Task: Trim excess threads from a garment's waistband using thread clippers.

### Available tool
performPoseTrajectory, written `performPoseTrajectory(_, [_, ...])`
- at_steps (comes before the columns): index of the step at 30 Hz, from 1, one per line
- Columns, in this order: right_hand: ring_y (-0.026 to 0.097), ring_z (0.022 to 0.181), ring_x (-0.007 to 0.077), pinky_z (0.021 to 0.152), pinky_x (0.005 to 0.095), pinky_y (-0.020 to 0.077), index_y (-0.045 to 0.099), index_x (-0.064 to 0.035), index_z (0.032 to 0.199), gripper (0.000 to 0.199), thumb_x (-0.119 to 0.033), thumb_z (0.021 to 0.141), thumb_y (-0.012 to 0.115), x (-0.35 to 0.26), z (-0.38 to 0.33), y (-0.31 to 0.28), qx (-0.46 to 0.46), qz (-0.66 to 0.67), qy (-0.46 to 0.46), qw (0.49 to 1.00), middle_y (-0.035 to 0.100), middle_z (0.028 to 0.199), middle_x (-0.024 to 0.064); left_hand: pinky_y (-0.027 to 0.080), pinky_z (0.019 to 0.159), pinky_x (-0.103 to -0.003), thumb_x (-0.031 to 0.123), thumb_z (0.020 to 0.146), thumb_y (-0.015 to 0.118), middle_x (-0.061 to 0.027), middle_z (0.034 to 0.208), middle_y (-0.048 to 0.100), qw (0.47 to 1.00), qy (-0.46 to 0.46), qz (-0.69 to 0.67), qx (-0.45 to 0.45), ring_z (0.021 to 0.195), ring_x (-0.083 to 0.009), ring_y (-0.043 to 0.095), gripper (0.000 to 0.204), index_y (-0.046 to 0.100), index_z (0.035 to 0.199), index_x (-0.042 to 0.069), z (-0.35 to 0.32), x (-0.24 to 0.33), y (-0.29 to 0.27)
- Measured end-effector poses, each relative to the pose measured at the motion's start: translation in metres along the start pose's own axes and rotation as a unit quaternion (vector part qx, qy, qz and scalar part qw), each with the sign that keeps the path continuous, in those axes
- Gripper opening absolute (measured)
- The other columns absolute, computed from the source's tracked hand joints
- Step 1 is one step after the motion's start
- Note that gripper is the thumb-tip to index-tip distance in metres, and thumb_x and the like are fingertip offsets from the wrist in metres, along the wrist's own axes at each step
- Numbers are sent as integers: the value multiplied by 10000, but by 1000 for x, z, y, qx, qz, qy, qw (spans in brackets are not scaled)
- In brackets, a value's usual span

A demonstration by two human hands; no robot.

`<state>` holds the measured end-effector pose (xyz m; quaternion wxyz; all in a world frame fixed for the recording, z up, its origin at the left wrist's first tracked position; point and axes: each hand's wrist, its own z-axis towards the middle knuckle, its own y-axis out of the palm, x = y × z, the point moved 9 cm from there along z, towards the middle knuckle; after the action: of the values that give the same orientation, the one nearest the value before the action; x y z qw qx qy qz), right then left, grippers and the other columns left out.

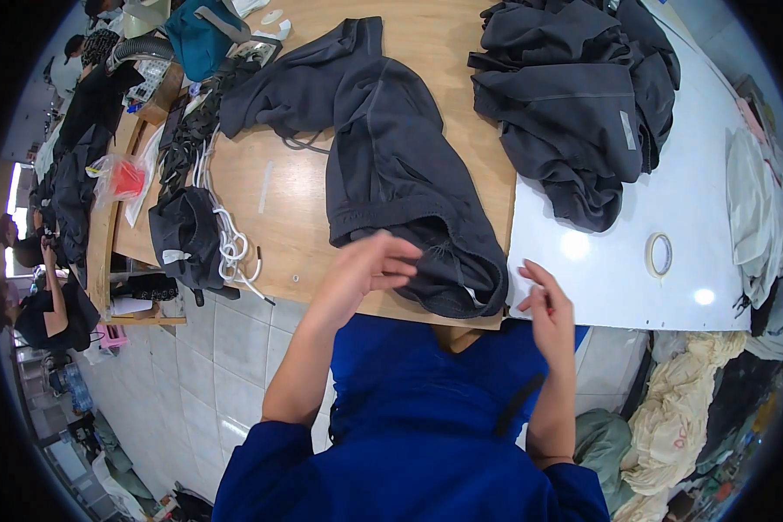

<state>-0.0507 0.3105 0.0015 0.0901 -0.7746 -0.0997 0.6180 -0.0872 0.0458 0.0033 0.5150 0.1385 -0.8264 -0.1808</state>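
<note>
The dark grey garment (391, 165) under the left hand (365, 270) is soft matt cloth, creased and slack, and the heap of dark garments (583, 113) beyond the right hand (548, 300) looks like the same dull fabric, with a small pale tag that seems faintly shiny. The tabletop (287, 200) is smooth light wood with a satin finish, while the white board (696, 174) beside it is glossy enough to throw back bright lamp spots. The white cords (230, 239) look smooth and slightly shiny, perhaps plastic-coated, and the tape roll (660, 253) appears to be pale paper.
</note>
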Motion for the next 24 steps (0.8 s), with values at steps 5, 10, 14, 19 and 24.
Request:
performPoseTrajectory(5, [584, 749, 151, 653, 232, 473, 577, -84, 1186, 358, -37, 831, 579, -35, 3, 54, -10, -101, -137, 985, 583, 938, 104, 476, 549, -236, 608, 912, 350, -126, 832, 654, 946, -195, 234, -113, 605, -135, 594, 654, 496, 1147, 16, 20, -68, 27])
performPoseTrajectory(10, [617, 769, 196, 632, 281, 494, 657, -107, 960, 357, 49, 644, 600, -45, -26, 77, -108, -145, -201, 963, 576, 891, 61, 462, 534, -189, 604, 929, 279, -146, 744, 641, 964, -165, 201, -55, 586, -117, 605, 630, 412, 1208, 54, 35, -55, 48])
performPoseTrajectory(14, [610, 708, 229, 619, 272, 487, 661, -100, 952, 339, 48, 651, 610, -47, -36, 70, -125, -128, -241, 954, 606, 828, 60, 500, 612, -220, 577, 941, 291, -146, 868, 642, 968, -115, 219, -45, 675, -144, 628, 590, 432, 1191, 61, 44, -37, 57])
performPoseTrajectory(19, [590, 744, 108, 628, 221, 438, 645, -30, 1006, 163, -22, 869, 559, -40, -11, 26, -33, 89, -44, 995, 625, 827, 74, 466, 806, -339, 485, 947, 408, -44, 1015, 569, 980, -124, -135, -72, 893, -150, 554, 402, 481, 1060, 105, 44, -29, 72])
performPoseTrajectory(24, [609, 808, 203, 699, 262, 464, 637, -52, 1047, 207, -78, 848, 586, -34, 54, 22, 87, -36, -104, 990, 609, 874, 97, 367, 940, -421, 534, 908, 455, -37, 1117, 479, 975, -154, -152, 46, 1049, -194, 460, 423, 433, 1070, 144, 41, -93, 61])
